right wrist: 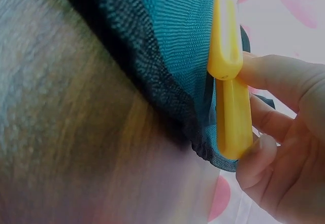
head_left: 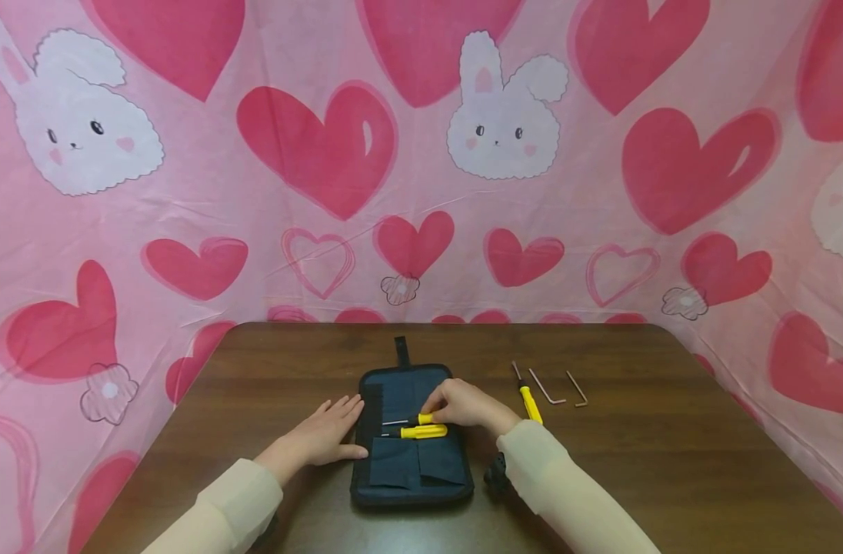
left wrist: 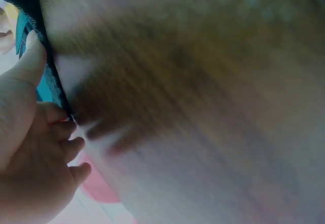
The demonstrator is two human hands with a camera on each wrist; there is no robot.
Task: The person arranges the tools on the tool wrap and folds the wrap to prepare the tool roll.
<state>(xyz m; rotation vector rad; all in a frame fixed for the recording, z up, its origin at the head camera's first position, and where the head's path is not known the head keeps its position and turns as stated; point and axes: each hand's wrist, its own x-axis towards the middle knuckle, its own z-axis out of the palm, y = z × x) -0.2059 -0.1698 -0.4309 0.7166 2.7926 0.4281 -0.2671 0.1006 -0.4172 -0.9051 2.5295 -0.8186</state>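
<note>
Yellow-handled screwdrivers [head_left: 424,432], three: one in right hand [head_left: 464,404], fingertip pinch; left hand [head_left: 322,434] flat.

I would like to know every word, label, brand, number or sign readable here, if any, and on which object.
None can be read.
The dark pouch, yellow-handled tools and bent metal keys show no legible lettering; any tiny marking would be too small to read.
The pink backdrop carries only pictures: hearts, rabbits, flowers.

Pouch [head_left: 394,391] on table [head_left: 671,477]; near screwdriver [head_left: 424,432] on it; far screwdriver [head_left: 424,419], in right hand [head_left: 468,404], just behind; to pouch's right, third screwdriver [head_left: 528,402], left hex key [head_left: 545,390], right hex key [head_left: 578,389]; cloth [head_left: 456,204] beyond table
</note>
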